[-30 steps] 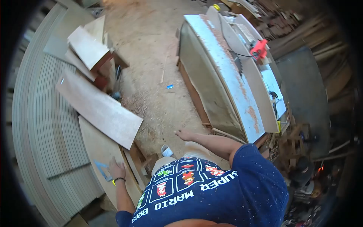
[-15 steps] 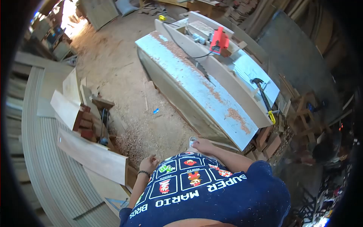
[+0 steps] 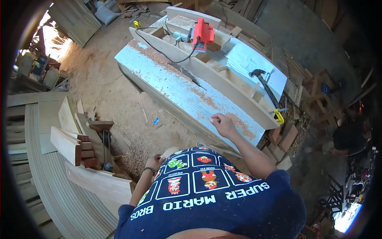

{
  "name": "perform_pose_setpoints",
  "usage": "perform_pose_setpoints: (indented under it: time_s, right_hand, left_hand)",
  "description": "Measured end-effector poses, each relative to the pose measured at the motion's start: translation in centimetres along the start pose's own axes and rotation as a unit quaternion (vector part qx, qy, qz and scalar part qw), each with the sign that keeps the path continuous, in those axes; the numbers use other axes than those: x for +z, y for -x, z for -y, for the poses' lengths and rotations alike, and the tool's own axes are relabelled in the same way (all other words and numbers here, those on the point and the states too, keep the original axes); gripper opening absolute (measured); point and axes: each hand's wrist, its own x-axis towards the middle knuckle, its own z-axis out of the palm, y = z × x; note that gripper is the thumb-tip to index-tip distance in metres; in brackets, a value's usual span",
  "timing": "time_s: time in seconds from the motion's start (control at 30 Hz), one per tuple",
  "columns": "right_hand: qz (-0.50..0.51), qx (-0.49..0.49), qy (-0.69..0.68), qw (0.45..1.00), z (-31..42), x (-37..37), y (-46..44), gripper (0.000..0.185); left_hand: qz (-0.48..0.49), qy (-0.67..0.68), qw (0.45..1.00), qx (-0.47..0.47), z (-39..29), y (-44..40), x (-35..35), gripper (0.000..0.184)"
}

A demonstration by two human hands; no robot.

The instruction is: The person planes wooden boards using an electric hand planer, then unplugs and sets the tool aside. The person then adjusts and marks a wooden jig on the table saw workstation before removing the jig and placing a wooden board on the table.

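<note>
My right hand (image 3: pixel 225 125) is over the near edge of a long whitish workbench (image 3: pixel 181 97) strewn with wood shavings. Its fingers are curled in, and what they hold, if anything, is hidden. Low beside the printed shirt is my left hand (image 3: pixel 154 162), a bracelet at its wrist, fingers bent and small in view. A long pale board (image 3: pixel 227 85) stands on edge along the bench. Beyond it are a red power tool (image 3: pixel 203 35) with a black cord, a hammer (image 3: pixel 264 85) on white sheets, and a yellow clamp (image 3: pixel 279 116) at the board's near end.
Stacked panels (image 3: pixel 71 195) and boards (image 3: pixel 99 185) lie at the left, with a plane-like tool (image 3: pixel 106 155) beside wood blocks. A small blue item (image 3: pixel 156 121) is on the dusty floor. Another person (image 3: pixel 350 135) is at the far right, near wooden stools.
The view has swung right toward the bench. My left hand has left the board with the blue square and come beside the shirt. My right hand has moved up over the bench edge.
</note>
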Motion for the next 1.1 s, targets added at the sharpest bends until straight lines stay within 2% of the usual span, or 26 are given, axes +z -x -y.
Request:
perform_pose_setpoints:
  time_s: [0.1, 0.2, 0.37, 0.53, 0.6, 0.67, 0.73, 0.87, 1.0, 1.1]
  right_hand:
    - [-0.006, 0.002, 0.013, 1.0, -0.8, 0.1, 1.0, 0.032]
    - [0.026, 0.015, -0.021, 0.999, -0.8, -0.1, 0.9, 0.033]
    - [0.073, 0.044, -0.021, 0.996, 1.9, -1.0, -1.8, 0.032]
    - [0.093, -0.031, -0.027, 0.995, 4.7, -1.1, -5.5, 0.031]
    - [0.102, -0.048, -0.03, 0.993, 5.5, -0.9, -6.3, 0.031]
    - [0.096, -0.073, -0.026, 0.992, 5.7, -0.4, -7.0, 0.027]
    - [0.109, -0.078, -0.04, 0.99, 5.2, 0.4, -7.6, 0.026]
    - [0.15, -0.072, -0.062, 0.984, 5.6, 1.3, -8.0, 0.029]
    - [0.118, -0.086, -0.098, 0.984, 7.1, 1.2, -10.6, 0.027]
    - [0.035, -0.115, -0.124, 0.985, 9.9, -0.7, -14.2, 0.026]
  left_hand:
    - [0.025, -0.029, 0.998, -0.047, 0.6, -2.0, -0.6, 0.065]
    - [0.009, -0.034, 0.997, -0.074, 1.9, -2.9, -0.7, 0.066]
    - [-0.07, 0.058, 0.99, -0.108, 4.3, -2.2, 0.7, 0.055]
    - [-0.114, 0.153, 0.97, -0.153, 4.4, -0.1, 2.5, 0.056]
    - [-0.085, 0.082, 0.973, -0.201, 4.3, 0.5, 3.0, 0.056]
    - [-0.102, 0.075, 0.973, -0.194, 7.5, -0.9, 5.5, 0.056]
    - [-0.095, 0.032, 0.981, -0.168, 7.6, -0.6, 5.9, 0.055]
    - [-0.1, 0.071, 0.977, -0.176, 7.9, -0.1, 6.3, 0.052]
    - [-0.106, 0.091, 0.976, -0.17, 6.5, 1.1, 4.7, 0.051]
    - [-0.12, 0.095, 0.974, -0.17, 6.1, 1.2, 3.7, 0.051]
